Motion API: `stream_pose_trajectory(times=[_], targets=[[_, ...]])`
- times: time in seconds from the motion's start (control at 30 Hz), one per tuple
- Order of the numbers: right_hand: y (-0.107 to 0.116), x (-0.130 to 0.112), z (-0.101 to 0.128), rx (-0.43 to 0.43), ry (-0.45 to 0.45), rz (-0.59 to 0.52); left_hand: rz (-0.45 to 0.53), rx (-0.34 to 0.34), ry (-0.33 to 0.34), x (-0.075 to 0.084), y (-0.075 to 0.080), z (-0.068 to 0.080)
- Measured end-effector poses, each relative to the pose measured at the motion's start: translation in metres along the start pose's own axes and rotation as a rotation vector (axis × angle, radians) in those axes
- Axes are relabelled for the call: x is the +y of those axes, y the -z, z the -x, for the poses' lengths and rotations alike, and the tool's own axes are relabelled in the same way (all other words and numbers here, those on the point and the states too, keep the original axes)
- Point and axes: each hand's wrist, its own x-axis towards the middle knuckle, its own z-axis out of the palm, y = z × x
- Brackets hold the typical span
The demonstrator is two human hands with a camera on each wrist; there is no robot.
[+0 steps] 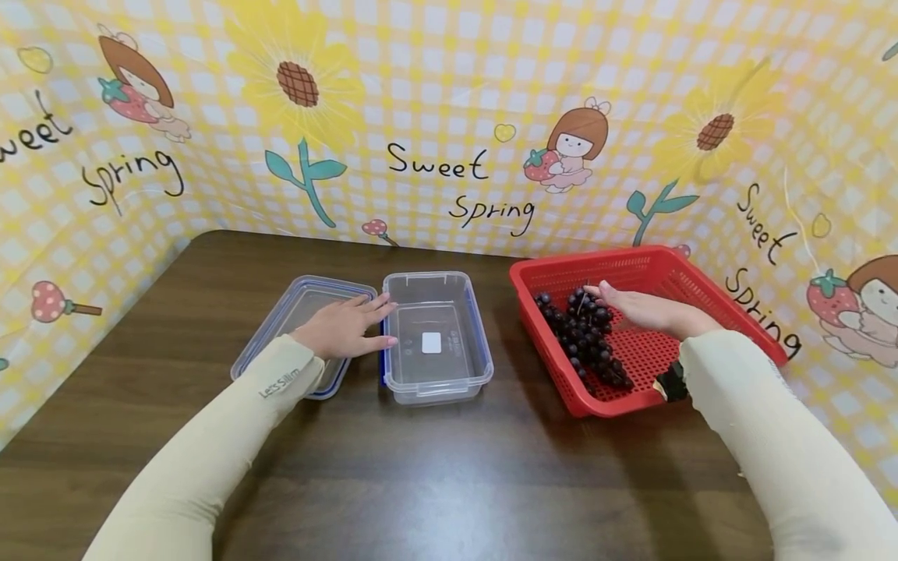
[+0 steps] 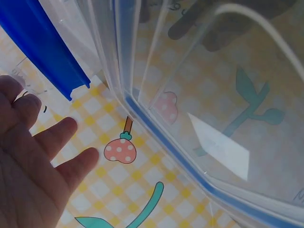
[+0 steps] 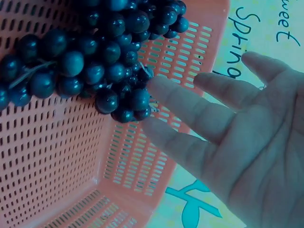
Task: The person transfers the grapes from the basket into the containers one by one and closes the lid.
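Observation:
Dark grapes (image 1: 585, 335) in a bunch lie along the left side of a red perforated basket (image 1: 610, 407). My right hand (image 1: 641, 306) is over the basket with its fingers extended, fingertips right at the grapes (image 3: 114, 61) in the right wrist view. A clear plastic container (image 1: 435, 343) with a blue seal line stands in the middle of the table, a white label on its bottom. My left hand (image 1: 347, 323) is spread at the container's left rim, above a clear lid (image 1: 270, 336) lying beside it. Nothing is gripped by either hand.
The brown wooden table (image 1: 435, 483) carries the lid, container and basket in a row. Behind them hangs a yellow checked cloth (image 1: 449, 101) printed with flowers. A blue clip flap (image 2: 47, 47) hangs from the container's left side.

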Motion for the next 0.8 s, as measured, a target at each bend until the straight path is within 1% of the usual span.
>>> stream_pose_trajectory(times=[0.17, 0.23, 0.3, 0.37, 0.47, 0.57, 0.67, 0.8], targets=[[0.0, -0.002, -0.013, -0.068, 0.004, -0.005, 0.007, -0.038, -0.004, 0.002, 0.001, -0.002], [-0.001, -0.003, -0.018, -0.089, -0.015, -0.015, 0.005, -0.041, -0.009, 0.003, 0.001, -0.003], [-0.002, -0.004, -0.024, -0.104, -0.056, -0.033, 0.001, -0.047, -0.014, 0.003, 0.0, -0.003], [-0.002, -0.006, -0.029, -0.097, -0.096, -0.028, 0.0, -0.052, -0.023, 0.004, 0.0, -0.003], [-0.003, -0.007, -0.038, -0.073, -0.132, -0.022, 0.001, -0.062, -0.019, 0.004, 0.001, -0.002], [-0.004, -0.007, -0.044, -0.041, -0.145, -0.031, 0.003, -0.066, -0.009, 0.004, 0.002, -0.002], [-0.006, -0.006, -0.049, -0.036, -0.146, -0.037, -0.002, -0.063, -0.011, 0.003, 0.002, -0.002], [-0.009, -0.004, -0.054, -0.021, -0.141, -0.017, -0.025, -0.061, -0.008, 0.002, 0.002, -0.002]])
